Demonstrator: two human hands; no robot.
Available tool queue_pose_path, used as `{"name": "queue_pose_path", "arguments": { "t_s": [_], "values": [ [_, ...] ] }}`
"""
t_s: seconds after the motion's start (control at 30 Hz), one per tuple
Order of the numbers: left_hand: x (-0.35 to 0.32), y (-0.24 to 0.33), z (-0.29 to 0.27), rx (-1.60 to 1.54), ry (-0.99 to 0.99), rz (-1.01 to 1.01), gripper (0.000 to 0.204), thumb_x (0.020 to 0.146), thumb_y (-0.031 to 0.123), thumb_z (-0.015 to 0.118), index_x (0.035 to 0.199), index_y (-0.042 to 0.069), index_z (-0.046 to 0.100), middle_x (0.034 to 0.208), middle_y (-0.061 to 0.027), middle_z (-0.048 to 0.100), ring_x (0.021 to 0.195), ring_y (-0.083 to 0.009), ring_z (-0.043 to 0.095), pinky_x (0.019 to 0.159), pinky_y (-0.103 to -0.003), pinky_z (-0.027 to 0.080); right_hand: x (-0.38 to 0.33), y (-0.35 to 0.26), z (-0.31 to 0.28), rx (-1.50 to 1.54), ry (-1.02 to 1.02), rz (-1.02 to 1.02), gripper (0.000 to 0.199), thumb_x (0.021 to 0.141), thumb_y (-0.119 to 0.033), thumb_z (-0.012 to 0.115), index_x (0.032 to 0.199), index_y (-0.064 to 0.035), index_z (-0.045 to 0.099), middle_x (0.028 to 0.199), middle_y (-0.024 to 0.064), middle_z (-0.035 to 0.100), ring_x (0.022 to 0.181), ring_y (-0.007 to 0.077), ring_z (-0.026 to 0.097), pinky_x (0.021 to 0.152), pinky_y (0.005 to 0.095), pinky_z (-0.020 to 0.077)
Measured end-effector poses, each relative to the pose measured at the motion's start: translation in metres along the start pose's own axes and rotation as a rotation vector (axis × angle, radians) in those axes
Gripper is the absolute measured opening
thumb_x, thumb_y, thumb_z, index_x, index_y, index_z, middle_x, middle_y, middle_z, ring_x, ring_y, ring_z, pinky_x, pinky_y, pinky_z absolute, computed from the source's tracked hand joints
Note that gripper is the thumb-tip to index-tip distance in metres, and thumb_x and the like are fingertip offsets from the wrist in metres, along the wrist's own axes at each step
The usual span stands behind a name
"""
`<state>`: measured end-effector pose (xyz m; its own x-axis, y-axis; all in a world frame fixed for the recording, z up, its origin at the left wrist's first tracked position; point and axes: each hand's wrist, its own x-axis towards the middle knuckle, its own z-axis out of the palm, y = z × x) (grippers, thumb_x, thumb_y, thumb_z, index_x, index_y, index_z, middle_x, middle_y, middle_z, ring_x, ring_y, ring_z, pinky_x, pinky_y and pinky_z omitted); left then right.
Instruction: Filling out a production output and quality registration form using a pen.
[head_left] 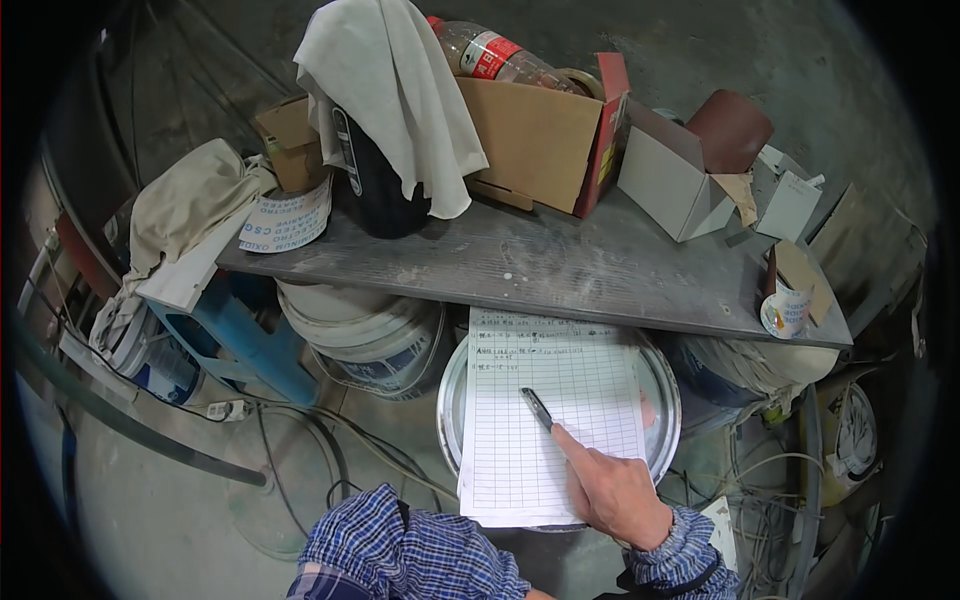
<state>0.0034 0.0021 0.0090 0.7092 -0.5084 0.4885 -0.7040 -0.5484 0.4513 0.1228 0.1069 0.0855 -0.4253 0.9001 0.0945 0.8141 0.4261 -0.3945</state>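
My right hand [618,490] is closed around a dark pen [537,408], with the index finger stretched along it. The pen points up and left over the ruled sheet [545,460]. Handwriting fills the sheet's top rows, and the lower rows look blank. Under the paper is a round pale lid or bucket top [664,450], whose rim shows on both sides. From the lower left comes my left arm in a blue checked sleeve. Only a sliver of my left hand [540,595] shows at the bottom edge; its fingers are hidden.
Beyond the sheet, a dusty dark bench [480,265] carries a cloth-draped black container [380,190], a cardboard box [535,140] with a plastic bottle, and a white box [670,180] holding a brown roll. Below stand white buckets [370,335] and a blue stool [245,325]. Cables [385,450] cross the floor.
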Motion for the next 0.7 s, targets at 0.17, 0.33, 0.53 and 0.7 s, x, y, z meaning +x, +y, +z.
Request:
{"name": "queue_pose_path", "arguments": {
  "t_s": [0.17,0.33,0.53,0.7],
  "values": [
    [0.0004,0.0006,-0.0008,0.001,0.006,0.001,0.015,0.078,0.019,0.06,0.07,0.007,0.063,0.063,-0.0114,0.062,0.059,-0.0283,0.063,0.052,-0.042,0.046,-0.0001,0.0008,0.0015,-0.006,0.005,-0.002,0.063,0.083,-0.009,0.062,0.142,-0.0005,0.043,0.078,0.0122,0.064,0.06,0.0281,0.065,0.052,0.0407,0.051],
    [0.0004,0.0003,-0.0011,0.001,0.005,-0.003,0.015,0.078,0.019,0.06,0.071,0.007,0.062,0.064,-0.0113,0.061,0.059,-0.0284,0.063,0.051,-0.042,0.046,-0.0001,0.0014,0.0019,0.005,0.017,-0.006,0.063,0.082,-0.009,0.062,0.142,-0.0005,0.044,0.077,0.0121,0.064,0.059,0.0273,0.065,0.051,0.0406,0.0509],
    [0.0013,-0.0005,0.0,0.005,0.005,-0.005,0.014,0.078,0.019,0.06,0.072,0.007,0.061,0.065,-0.0113,0.061,0.059,-0.0284,0.062,0.051,-0.042,0.046,0.0018,-0.0028,-0.0031,-0.013,0.03,-0.02,0.059,0.081,-0.003,0.061,0.139,0.0031,0.047,0.073,0.0126,0.065,0.056,0.0267,0.064,0.05,0.0366,0.0508],
    [0.0021,-0.0001,-0.0016,0.01,0.013,-0.005,0.013,0.078,0.019,0.06,0.073,0.007,0.06,0.066,-0.0113,0.06,0.06,-0.0285,0.062,0.051,-0.042,0.046,0.0001,0.0029,0.0032,-0.011,0.021,-0.024,0.064,0.082,-0.009,0.063,0.142,0.0004,0.043,0.077,0.0119,0.064,0.059,0.0272,0.065,0.051,0.0406,0.0508]
  ]
}}
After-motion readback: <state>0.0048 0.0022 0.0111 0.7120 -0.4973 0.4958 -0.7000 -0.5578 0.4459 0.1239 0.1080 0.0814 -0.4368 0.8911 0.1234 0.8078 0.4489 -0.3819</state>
